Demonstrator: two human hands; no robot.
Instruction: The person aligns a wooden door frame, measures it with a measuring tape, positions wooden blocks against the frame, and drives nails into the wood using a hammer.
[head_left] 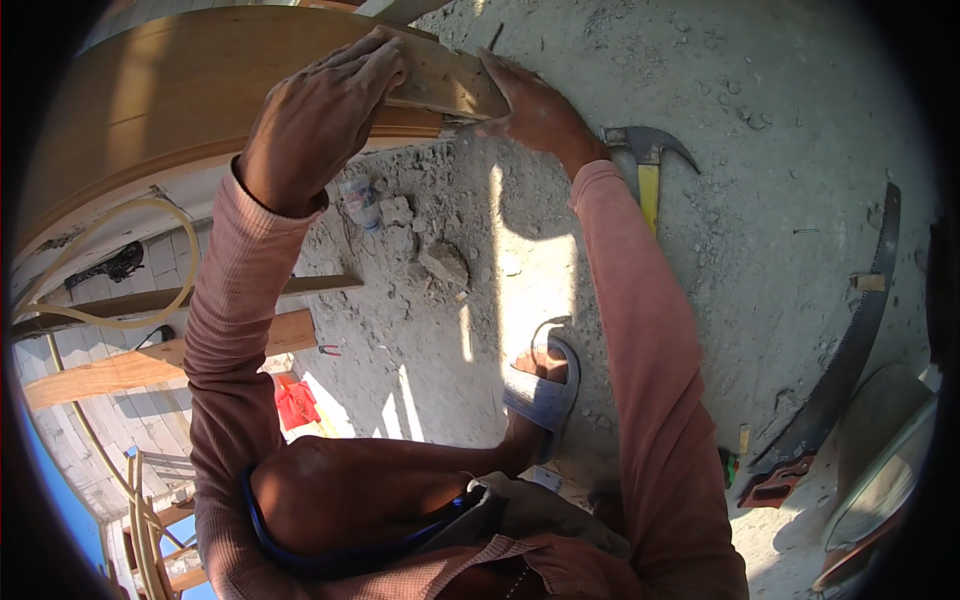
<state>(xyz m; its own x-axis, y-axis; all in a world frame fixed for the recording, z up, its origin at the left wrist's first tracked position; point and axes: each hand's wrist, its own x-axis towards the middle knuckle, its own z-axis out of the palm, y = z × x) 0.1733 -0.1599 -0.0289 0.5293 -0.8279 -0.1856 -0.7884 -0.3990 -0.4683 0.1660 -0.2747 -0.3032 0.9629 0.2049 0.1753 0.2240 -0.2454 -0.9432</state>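
Observation:
A short, thick wooden block (pixel 450 80) lies against the end of a long brown wooden board (pixel 180 75) at the far left. My left hand (pixel 325 120) lies over the block's left part, its fingers together and curled on the wood. At the block's right end, my right hand (pixel 540 110) grips it, thumb on the near side and forefinger along the far edge. The undersides of both palms are hidden. Close to my right wrist, a claw hammer (pixel 649 180) with a yellow handle rests on the dusty ground.
A handsaw (pixel 848 365) lies at the right. Broken rubble (pixel 445 263) and a small clear plastic container (pixel 360 203) sit below my hands. Planks (pixel 165 368), a yellow hose (pixel 190 250) and a red bag (pixel 295 403) are at the left. My sandalled foot (pixel 543 385) stands on the ground.

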